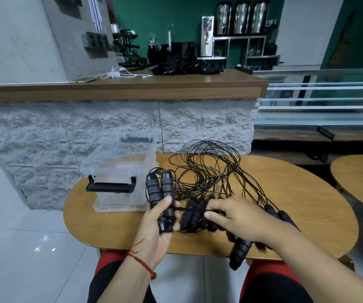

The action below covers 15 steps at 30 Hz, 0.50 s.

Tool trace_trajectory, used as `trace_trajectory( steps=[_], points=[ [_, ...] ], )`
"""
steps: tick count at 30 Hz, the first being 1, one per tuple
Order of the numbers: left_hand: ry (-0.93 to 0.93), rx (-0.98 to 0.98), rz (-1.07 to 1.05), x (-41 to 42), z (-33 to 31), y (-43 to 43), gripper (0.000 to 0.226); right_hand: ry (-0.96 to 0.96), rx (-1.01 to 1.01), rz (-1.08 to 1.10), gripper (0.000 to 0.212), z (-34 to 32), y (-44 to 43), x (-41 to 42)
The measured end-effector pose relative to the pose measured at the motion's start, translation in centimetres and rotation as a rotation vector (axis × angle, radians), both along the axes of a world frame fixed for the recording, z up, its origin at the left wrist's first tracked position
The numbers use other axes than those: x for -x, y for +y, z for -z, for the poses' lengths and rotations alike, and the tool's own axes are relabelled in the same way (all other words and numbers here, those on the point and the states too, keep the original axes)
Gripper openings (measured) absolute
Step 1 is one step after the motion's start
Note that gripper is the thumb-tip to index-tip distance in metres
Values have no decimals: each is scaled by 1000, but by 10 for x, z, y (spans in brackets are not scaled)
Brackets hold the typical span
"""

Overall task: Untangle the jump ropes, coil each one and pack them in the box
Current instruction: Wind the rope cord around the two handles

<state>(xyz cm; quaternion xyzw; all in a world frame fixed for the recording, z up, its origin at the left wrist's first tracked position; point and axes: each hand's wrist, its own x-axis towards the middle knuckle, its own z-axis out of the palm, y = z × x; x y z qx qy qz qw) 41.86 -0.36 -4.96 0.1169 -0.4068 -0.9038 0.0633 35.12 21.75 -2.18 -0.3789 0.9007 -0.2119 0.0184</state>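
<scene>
Left grip [158, 224] snug around ribbed foam handles [166, 186], right grip [237, 217] fingertip-tight on thin cord [191, 209]

The right hand [239, 217] hides part of several handles [192, 215].

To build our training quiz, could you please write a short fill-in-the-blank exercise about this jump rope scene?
1. Inside, the clear box is ____.
2. The left hand grips rope handles coloured ____.
3. The right hand pinches a taut cord above the ____ table.
4. The box stands to the ____ of the tangled cords.
Missing words: empty; black; wooden; left.
</scene>
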Motion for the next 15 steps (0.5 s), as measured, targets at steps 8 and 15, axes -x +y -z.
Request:
trace_trajectory(
  steps=[8, 15],
  points=[
    [-22, -8, -165, 7, 2, -18, 13, 356, -47, 36, 44, -24, 20, 7],
    [14, 790, -245, 15, 17, -15, 38, 720, -68, -156, 28, -51, -10, -15]
  ],
)
